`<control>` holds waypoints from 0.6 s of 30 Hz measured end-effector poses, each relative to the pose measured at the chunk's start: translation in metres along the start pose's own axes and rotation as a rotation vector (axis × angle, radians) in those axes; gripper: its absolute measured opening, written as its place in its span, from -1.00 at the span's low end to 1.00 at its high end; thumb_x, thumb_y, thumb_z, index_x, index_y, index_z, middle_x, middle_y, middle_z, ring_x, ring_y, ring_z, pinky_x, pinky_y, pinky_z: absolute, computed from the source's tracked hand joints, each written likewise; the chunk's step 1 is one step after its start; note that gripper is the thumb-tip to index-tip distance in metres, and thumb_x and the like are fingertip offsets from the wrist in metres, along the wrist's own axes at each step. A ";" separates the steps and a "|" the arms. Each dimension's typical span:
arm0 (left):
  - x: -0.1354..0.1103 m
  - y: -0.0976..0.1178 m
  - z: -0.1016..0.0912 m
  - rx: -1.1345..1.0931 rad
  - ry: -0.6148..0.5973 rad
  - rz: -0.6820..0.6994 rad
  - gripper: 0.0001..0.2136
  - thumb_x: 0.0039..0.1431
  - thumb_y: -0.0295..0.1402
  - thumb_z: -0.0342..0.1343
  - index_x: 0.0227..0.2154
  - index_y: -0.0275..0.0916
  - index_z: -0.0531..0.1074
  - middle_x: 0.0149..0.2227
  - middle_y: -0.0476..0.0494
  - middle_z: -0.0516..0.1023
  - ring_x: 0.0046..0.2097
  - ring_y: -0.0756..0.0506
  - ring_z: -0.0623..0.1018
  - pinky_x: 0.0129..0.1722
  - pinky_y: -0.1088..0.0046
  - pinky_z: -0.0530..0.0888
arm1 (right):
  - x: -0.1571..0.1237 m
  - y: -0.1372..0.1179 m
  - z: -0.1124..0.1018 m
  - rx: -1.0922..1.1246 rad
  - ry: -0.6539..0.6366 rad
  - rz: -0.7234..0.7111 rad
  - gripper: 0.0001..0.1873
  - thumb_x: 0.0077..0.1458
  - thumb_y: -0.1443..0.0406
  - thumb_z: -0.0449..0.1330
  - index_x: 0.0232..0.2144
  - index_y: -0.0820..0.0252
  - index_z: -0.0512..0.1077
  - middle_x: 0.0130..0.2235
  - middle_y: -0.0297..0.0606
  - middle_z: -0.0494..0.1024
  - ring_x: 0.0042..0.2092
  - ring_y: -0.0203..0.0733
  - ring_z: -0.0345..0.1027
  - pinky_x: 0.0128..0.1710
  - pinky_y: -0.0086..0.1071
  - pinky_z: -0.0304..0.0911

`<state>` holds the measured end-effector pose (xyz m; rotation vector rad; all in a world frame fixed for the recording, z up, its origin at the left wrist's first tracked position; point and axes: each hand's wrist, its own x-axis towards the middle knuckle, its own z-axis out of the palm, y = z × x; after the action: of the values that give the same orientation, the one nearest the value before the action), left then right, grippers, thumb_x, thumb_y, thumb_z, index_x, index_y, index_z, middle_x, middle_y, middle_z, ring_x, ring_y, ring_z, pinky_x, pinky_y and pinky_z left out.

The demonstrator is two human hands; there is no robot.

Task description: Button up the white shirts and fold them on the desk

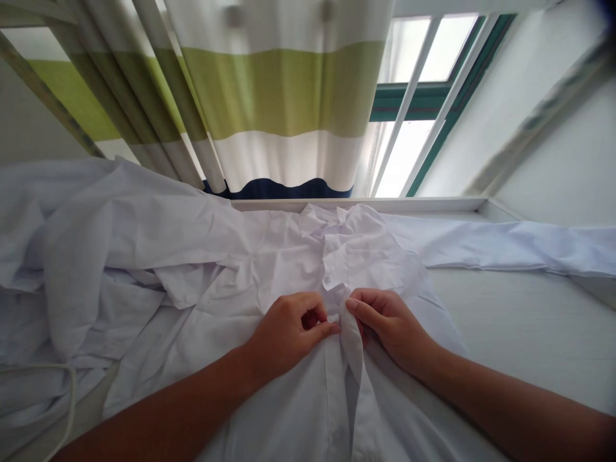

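A white button-up shirt (274,256) lies spread in front of me, its collar toward the window and one sleeve stretched out to the right. My left hand (293,330) pinches the edge of one front placket, thumb and forefinger together by a button. Just beside it, my right hand (385,321) grips the other front edge between thumb and fingers, lifting that strip slightly. Higher up, a small button (328,279) shows on the placket near the chest. Below my hands the two front edges hang apart, with a narrow gap between them.
More white garments (81,256) lie heaped at the left, with a pale cable (73,398) across the lower left. The shirt rests on a pale surface (520,314). Behind it are a raised ledge (433,205), a striped curtain (283,90) and a barred window (409,102).
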<state>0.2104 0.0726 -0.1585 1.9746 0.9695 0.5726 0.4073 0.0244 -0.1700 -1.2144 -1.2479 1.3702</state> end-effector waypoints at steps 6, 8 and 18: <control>0.000 0.000 0.002 0.096 0.023 0.048 -0.84 0.14 -0.29 0.24 -0.45 -0.24 0.44 -0.48 0.04 0.40 -0.45 0.04 0.34 -0.42 0.50 0.29 | -0.002 -0.001 -0.002 -0.017 -0.049 -0.008 -0.54 0.16 0.00 0.27 -0.59 0.20 0.41 -0.62 -0.36 0.44 -0.56 -0.33 0.27 -0.48 -0.43 0.18; -0.001 0.000 0.003 0.063 0.010 0.057 -0.84 0.14 -0.29 0.23 -0.45 -0.24 0.45 -0.48 0.03 0.41 -0.44 0.03 0.35 -0.42 0.50 0.31 | -0.002 -0.002 -0.002 -0.030 -0.042 -0.010 -0.54 0.15 -0.01 0.27 -0.59 0.19 0.41 -0.62 -0.35 0.46 -0.56 -0.32 0.30 -0.48 -0.42 0.20; -0.004 0.005 0.000 -0.044 -0.034 0.088 -0.89 0.14 -0.34 0.20 -0.41 -0.26 0.43 -0.47 0.01 0.39 -0.47 0.05 0.34 -0.48 0.53 0.32 | -0.002 0.000 -0.002 -0.027 -0.044 -0.011 -0.56 0.18 0.02 0.25 -0.59 0.18 0.40 -0.61 -0.36 0.47 -0.56 -0.33 0.32 -0.49 -0.44 0.21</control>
<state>0.2102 0.0680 -0.1545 1.9893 0.8459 0.6018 0.4099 0.0229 -0.1697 -1.1997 -1.3059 1.3826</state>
